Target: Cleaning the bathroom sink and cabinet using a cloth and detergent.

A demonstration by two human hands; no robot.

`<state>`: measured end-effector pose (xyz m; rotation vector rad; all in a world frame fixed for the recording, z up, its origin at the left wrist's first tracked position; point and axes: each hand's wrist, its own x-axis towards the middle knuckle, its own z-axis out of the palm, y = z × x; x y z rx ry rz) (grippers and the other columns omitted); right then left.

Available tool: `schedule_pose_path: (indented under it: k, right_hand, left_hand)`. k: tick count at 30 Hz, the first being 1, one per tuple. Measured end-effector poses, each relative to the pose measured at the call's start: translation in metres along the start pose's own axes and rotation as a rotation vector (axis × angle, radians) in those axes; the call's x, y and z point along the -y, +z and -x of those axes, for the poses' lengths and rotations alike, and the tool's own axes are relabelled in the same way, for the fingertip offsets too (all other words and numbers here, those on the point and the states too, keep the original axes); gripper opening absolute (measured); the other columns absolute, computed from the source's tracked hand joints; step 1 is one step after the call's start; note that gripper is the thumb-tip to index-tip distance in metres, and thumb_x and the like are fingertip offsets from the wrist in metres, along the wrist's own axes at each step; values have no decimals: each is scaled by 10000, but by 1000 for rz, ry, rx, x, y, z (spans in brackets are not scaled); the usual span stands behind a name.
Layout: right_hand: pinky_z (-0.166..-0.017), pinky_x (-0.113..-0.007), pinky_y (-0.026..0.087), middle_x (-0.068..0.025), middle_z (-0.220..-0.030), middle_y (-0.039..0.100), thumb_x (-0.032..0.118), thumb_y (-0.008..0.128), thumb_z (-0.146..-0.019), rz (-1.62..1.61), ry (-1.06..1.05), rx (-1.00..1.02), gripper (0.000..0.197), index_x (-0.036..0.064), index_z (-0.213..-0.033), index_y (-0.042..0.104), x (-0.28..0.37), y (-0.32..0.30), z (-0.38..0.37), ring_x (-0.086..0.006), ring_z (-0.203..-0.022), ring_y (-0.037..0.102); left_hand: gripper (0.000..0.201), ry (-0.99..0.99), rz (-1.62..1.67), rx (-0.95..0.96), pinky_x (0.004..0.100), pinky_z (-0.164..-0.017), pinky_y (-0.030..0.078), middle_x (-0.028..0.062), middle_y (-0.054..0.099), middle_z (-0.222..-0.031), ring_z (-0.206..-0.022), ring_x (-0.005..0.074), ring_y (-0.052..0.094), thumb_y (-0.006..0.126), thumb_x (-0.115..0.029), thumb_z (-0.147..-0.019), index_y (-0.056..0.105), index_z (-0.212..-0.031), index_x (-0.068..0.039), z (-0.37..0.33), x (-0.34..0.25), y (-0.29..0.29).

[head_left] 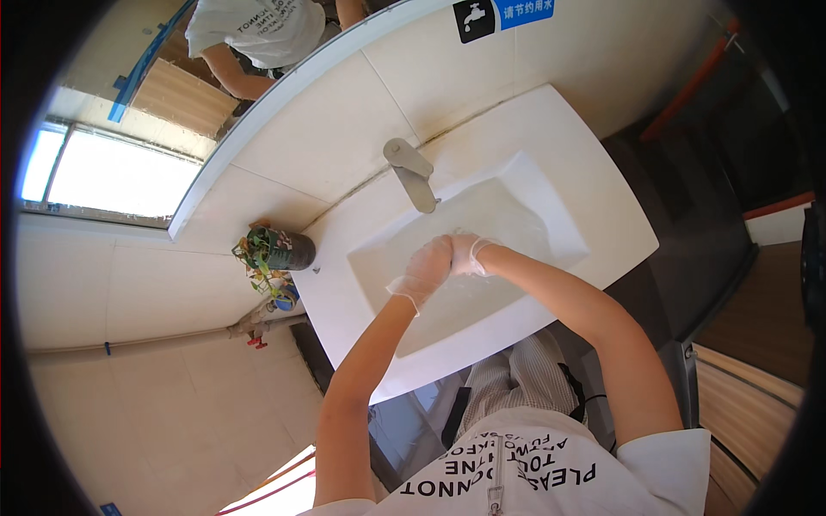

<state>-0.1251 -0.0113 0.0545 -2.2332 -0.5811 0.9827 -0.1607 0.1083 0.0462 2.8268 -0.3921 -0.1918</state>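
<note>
Over the white washbasin (pixel 366 271), my two hands are pressed together, each in a thin, see-through glove. My left hand (pixel 428 262) is closed, its fingers curled in against the other one. My right hand (pixel 467 253) is closed too and meets it from the right. Whether anything lies between them is hidden. Just beyond them, the grey single-lever tap (pixel 411 175) points its spout toward my hands. No stream from the spout can be made out. The basin floor behind my hands has a wet, glassy look.
A potted plant (pixel 288 249) in a dark container stands at the basin's left corner. Below it are pipes with a red valve handle (pixel 257 342). A mirror (pixel 202 172) hangs at the upper left, and a sign (pixel 503 15) is on the tiled wall.
</note>
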Motion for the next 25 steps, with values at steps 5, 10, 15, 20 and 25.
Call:
schedule_pose_path:
  k: [5, 10, 15, 20, 25]
  right_hand:
    - [-692, -321, 477, -141, -835, 623, 38, 591, -684, 271, 99, -236, 232, 25, -916, 588, -2, 13, -4, -275, -822, 602]
    - [-694, -330, 480, -107, -899, 618, 34, 608, -683, 611, 11, -153, 270, 38, -949, 559, 17, 1, 15, -248, -849, 600]
    - [-654, -337, 484, -94, -842, 630, 82, 577, -710, 753, -90, -64, 203, 44, -909, 578, 19, -3, 13, -252, -803, 613]
    - [-562, -331, 483, -121, -739, 628, 122, 557, -711, 820, -307, 39, 101, 55, -765, 610, 24, -9, 20, -258, -708, 622]
    - [-553, -341, 482, -86, -721, 637, 166, 574, -704, 957, -428, -16, 108, 80, -757, 612, 25, -6, 23, -263, -686, 622]
  left_hand:
    - [190, -197, 136, 162, 404, -687, 472, 179, 596, -868, -819, 346, 573, 502, -149, -769, 519, -917, -31, -4, -6, -3]
    - [320, -275, 363, 146, 390, -737, 455, 189, 592, -940, -861, 364, 557, 528, -196, -751, 529, -1015, -16, 3, -8, 8]
    - [251, -340, 573, 179, 355, -601, 458, 182, 615, -770, -700, 298, 598, 608, -152, -657, 583, -833, 26, 14, -2, 18]
    - [63, -625, 1047, 504, 284, -368, 272, 51, 454, -523, -398, 139, 389, 570, -51, -617, 528, -641, -11, 26, -9, -2]
    - [79, -629, 1507, 585, 252, -340, 171, 8, 351, -464, -350, 97, 289, 540, -4, -616, 473, -586, -34, 38, -6, -8]
